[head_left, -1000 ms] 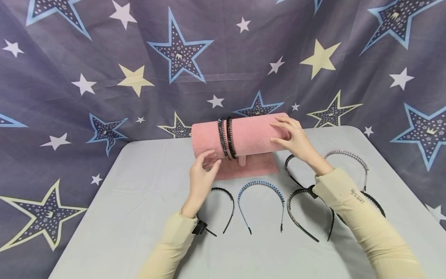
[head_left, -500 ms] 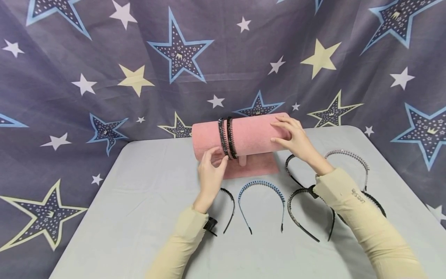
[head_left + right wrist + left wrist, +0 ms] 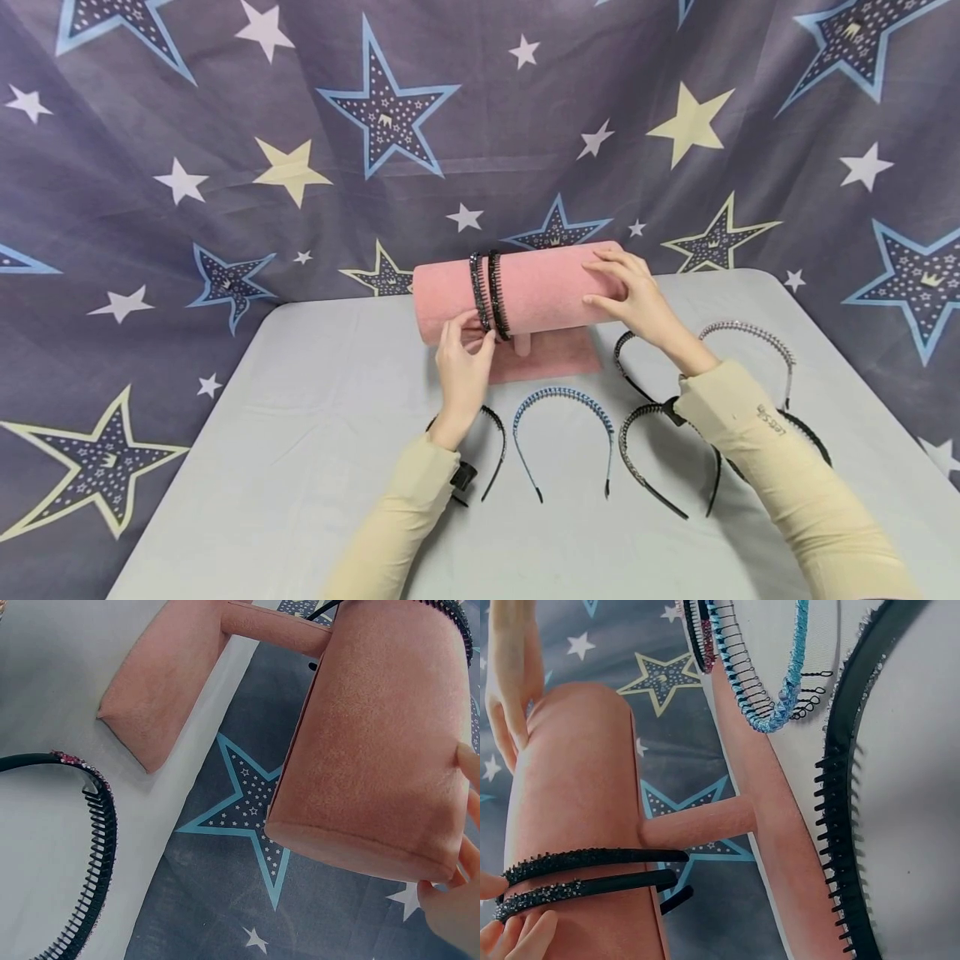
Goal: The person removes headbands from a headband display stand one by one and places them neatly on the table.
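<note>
A pink padded headband stand has a horizontal roll on a post and a flat base. Two black headbands sit side by side round the roll, both with glittery stones and comb teeth. My left hand pinches the left headband near its front, thumb on one side and fingers on the other. The right headband lies just beside it. At the roll's right end, my right hand holds the stand with fingers and thumb bent over the edge; the right wrist view shows only part of that hand.
A blue headband lies on the grey-covered table in front of the stand. A black headband is partly under my left wrist. Several more headbands, including a silvery pink one, lie near my right forearm. A star-patterned cloth hangs behind.
My left hand has moved right and slightly up along the stand to the left headband, and its thumb and fingers have closed on it. My right hand has stayed at the roll's end.
</note>
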`<state>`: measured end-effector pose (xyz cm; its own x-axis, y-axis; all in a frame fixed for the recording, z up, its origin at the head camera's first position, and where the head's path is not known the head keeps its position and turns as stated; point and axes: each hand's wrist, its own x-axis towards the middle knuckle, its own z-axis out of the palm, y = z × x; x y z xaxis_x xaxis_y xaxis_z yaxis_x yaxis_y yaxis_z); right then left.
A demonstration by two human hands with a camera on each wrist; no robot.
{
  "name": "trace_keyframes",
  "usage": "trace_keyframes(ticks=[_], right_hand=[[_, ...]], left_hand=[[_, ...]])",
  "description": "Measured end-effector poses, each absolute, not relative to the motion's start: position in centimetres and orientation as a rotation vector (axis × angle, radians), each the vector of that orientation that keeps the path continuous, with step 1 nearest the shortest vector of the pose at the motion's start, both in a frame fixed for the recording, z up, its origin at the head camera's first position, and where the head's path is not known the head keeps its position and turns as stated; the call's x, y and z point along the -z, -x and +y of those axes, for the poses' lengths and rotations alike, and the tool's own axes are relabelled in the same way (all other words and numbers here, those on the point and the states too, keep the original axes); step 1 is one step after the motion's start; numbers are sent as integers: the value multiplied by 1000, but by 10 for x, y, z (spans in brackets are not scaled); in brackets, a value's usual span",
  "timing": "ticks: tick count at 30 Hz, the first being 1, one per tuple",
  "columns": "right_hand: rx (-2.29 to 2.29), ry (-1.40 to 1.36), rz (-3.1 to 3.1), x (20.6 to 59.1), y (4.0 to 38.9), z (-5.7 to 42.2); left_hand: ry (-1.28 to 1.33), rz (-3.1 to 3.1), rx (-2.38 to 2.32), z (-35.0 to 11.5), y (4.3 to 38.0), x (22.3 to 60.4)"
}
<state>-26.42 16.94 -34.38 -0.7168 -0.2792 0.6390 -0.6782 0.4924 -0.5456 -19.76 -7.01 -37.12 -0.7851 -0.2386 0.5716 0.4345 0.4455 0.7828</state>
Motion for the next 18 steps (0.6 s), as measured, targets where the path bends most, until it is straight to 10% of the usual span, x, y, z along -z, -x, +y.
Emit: trace_keyframes(ticks=[18], right_hand=[[-1126, -771, -2297, 344, 264, 170]], left_hand=[[151, -1975, 1351, -67, 207, 377]])
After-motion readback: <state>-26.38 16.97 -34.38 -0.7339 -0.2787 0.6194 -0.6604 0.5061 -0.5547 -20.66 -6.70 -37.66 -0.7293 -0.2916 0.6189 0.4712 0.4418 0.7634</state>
